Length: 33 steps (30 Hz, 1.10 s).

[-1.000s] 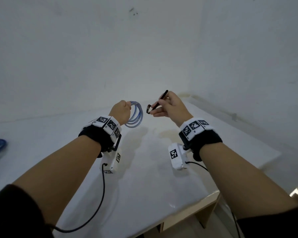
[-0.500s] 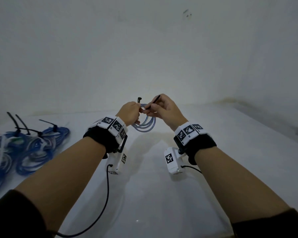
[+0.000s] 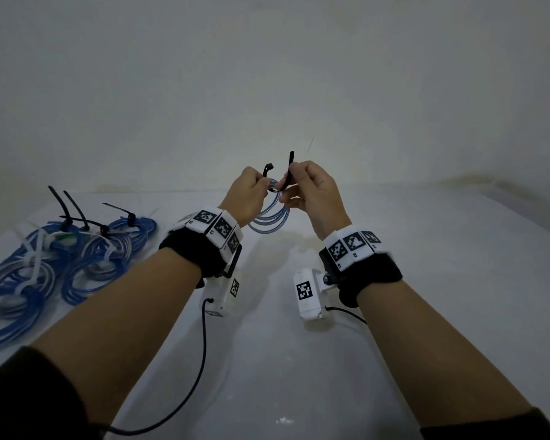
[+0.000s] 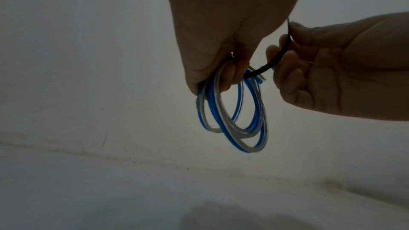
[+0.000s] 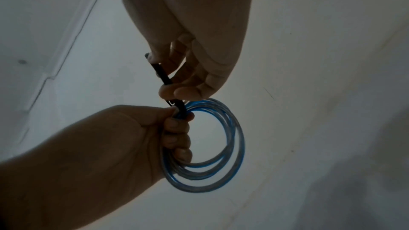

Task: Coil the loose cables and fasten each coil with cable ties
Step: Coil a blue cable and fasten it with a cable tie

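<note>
Coil: blue and clear cable coil (image 3: 272,214) held in the air at centre frame above the counter (image 3: 426,281), loops hanging down from the left hand; same coil seen in the left wrist view (image 4: 232,116) and right wrist view (image 5: 212,162).
Cable tie: black cable tie (image 3: 285,179) bent round the top of the coil, both ends pointing up, head end at the left, tail end at the right; in the left wrist view (image 4: 274,59) curving from the coil to the right hand.
Left hand: left hand (image 3: 246,195) at centre frame, grip closed, fingers (image 5: 177,137) curled round the bunched strands of the coil, tie's head end sticking up from the fist.
Right hand: right hand (image 3: 315,198) just right of the left hand, nearly touching it; grip closed, thumb and fingers (image 5: 183,92) pinching the tail of the tie.
Finished coils: pile of blue coils (image 3: 61,258) lying on the counter at left of frame, well apart from the hands, bound with black ties and white ties, tails sticking up.
Wrists: marker bands (image 3: 216,227) and small white cameras (image 3: 308,293) strapped on both wrists, black leads trailing toward the bottom edge.
</note>
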{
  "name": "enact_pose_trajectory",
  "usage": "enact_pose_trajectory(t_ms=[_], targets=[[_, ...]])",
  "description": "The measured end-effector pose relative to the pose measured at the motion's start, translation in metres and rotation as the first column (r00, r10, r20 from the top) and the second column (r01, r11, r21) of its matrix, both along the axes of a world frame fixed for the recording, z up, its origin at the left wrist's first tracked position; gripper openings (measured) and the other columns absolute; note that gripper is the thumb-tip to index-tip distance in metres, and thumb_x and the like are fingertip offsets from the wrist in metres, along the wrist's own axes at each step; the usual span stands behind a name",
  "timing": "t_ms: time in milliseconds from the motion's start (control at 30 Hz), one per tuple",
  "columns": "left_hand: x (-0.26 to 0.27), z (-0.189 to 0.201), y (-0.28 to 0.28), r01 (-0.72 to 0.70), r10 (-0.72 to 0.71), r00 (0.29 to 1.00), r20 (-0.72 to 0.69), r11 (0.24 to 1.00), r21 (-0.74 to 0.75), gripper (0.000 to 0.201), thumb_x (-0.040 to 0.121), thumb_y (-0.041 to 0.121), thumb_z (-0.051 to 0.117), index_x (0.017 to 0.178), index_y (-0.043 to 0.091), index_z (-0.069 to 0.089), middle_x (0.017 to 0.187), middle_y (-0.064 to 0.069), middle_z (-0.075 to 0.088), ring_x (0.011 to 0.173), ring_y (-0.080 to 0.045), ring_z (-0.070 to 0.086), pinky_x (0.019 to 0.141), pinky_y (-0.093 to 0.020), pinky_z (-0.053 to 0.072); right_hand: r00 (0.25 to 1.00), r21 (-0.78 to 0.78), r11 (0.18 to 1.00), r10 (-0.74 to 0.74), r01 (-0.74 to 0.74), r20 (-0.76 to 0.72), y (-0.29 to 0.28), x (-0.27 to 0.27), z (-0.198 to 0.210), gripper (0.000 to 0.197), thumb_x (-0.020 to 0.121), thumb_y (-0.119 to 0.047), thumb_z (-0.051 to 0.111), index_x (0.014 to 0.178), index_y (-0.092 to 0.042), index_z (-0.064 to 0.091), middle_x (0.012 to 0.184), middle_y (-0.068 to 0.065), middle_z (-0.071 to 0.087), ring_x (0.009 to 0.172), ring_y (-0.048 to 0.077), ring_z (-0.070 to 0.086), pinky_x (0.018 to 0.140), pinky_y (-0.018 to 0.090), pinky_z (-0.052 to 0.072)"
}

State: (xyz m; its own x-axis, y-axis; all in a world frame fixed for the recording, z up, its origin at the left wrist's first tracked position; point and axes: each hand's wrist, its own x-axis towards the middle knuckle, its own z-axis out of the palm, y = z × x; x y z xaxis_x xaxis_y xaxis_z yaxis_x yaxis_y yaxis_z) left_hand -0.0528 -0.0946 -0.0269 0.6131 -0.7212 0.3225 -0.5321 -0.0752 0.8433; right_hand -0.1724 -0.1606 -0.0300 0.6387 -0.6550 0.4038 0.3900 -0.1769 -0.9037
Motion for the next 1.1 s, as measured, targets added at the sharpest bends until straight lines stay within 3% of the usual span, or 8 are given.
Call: enact_pose_trajectory(t_ms=[167,233,400,500,633,900,1033,1100], targets=[[0.001,-0.001,-0.005,0.028,-0.022,0.997,0.073,0.996,-0.082,0.018,0.095,0.013,0.041,0.078,0.015,0.042,0.071,0.005,0.049,0.064,-0.008,0.042,0.062,-0.021,0.034,0.999,0.146,0.988,-0.05,0.047,0.011,-0.007,0.006,-0.007,0.022,0.093,-0.018,0.054,0.072,-0.01,0.052,0.068,0.006,0.059,0.05,0.013,0.048,0.054,0.024,0.042],[0.0,-0.003,-0.007,0.053,-0.041,0.991,0.124,0.995,-0.088,0.013,0.095,0.012,0.042,0.082,0.013,0.044,0.071,0.007,0.051,0.062,-0.006,0.042,0.056,-0.013,0.032,0.997,0.12,0.99,-0.073,0.073,0.002,-0.009,0.008,-0.011,0.021,0.091,-0.016,0.057,0.071,-0.011,0.054,0.065,0.007,0.056,0.048,0.013,0.042,0.052,0.025,0.037],[0.002,-0.009,-0.013,0.065,-0.045,0.976,0.215,0.994,-0.085,0.029,0.095,0.013,0.046,0.069,0.024,0.039,0.066,0.007,0.042,0.059,-0.006,0.038,0.054,-0.013,0.03,0.993,0.057,0.991,-0.12,0.12,0.005,-0.007,0.008,-0.014,0.02,0.091,-0.021,0.059,0.074,-0.011,0.06,0.063,0.006,0.054,0.044,0.011,0.037,0.044,0.02,0.033],[0.002,-0.011,-0.014,0.058,-0.039,0.99,0.138,0.989,-0.134,0.017,0.093,0.014,0.05,0.077,0.019,0.049,0.068,0.009,0.049,0.062,-0.002,0.045,0.057,-0.012,0.034,0.992,0.058,0.99,-0.13,0.13,-0.001,-0.007,0.008,-0.014,0.022,0.092,-0.018,0.057,0.07,-0.011,0.057,0.064,0.007,0.053,0.043,0.011,0.035,0.043,0.019,0.031],[0.005,-0.01,-0.013,0.017,-0.007,0.999,0.042,0.97,-0.245,0.012,0.09,0.008,0.053,0.086,0.019,0.057,0.077,0.009,0.061,0.077,-0.004,0.06,0.076,-0.016,0.046,0.993,0.107,0.987,-0.121,0.121,-0.015,-0.008,0.008,-0.013,0.025,0.092,-0.012,0.056,0.067,-0.009,0.052,0.063,0.007,0.053,0.04,0.011,0.034,0.043,0.021,0.029],[0.005,-0.011,-0.014,-0.007,0.013,1.0,0.024,0.971,-0.238,0.008,0.088,0.011,0.058,0.084,0.017,0.061,0.078,0.01,0.061,0.082,-0.012,0.06,0.08,-0.024,0.047,0.993,0.143,0.983,-0.111,0.115,-0.031,-0.004,0.01,-0.013,0.015,0.092,-0.01,0.054,0.078,-0.007,0.058,0.063,0.008,0.054,0.04,0.01,0.037,0.044,0.02,0.032],[0.003,-0.013,-0.014,0.012,0.002,0.997,0.08,0.986,-0.169,0.005,0.088,0.014,0.059,0.085,0.017,0.059,0.077,0.013,0.058,0.075,-0.004,0.055,0.067,-0.008,0.041,0.997,0.211,0.975,-0.075,0.074,-0.001,-0.002,0.011,-0.011,0.014,0.095,-0.012,0.049,0.082,-0.008,0.053,0.066,0.01,0.056,0.042,0.01,0.042,0.049,0.023,0.037],[0.002,-0.013,-0.014,0.019,-0.006,0.997,0.071,0.983,-0.185,0.006,0.088,0.011,0.059,0.087,0.017,0.06,0.078,0.013,0.059,0.075,-0.005,0.055,0.067,-0.01,0.042,0.996,0.221,0.971,-0.087,0.087,-0.008,-0.002,0.012,-0.012,0.013,0.096,-0.012,0.048,0.085,-0.007,0.051,0.067,0.01,0.057,0.041,0.011,0.043,0.048,0.024,0.038]])
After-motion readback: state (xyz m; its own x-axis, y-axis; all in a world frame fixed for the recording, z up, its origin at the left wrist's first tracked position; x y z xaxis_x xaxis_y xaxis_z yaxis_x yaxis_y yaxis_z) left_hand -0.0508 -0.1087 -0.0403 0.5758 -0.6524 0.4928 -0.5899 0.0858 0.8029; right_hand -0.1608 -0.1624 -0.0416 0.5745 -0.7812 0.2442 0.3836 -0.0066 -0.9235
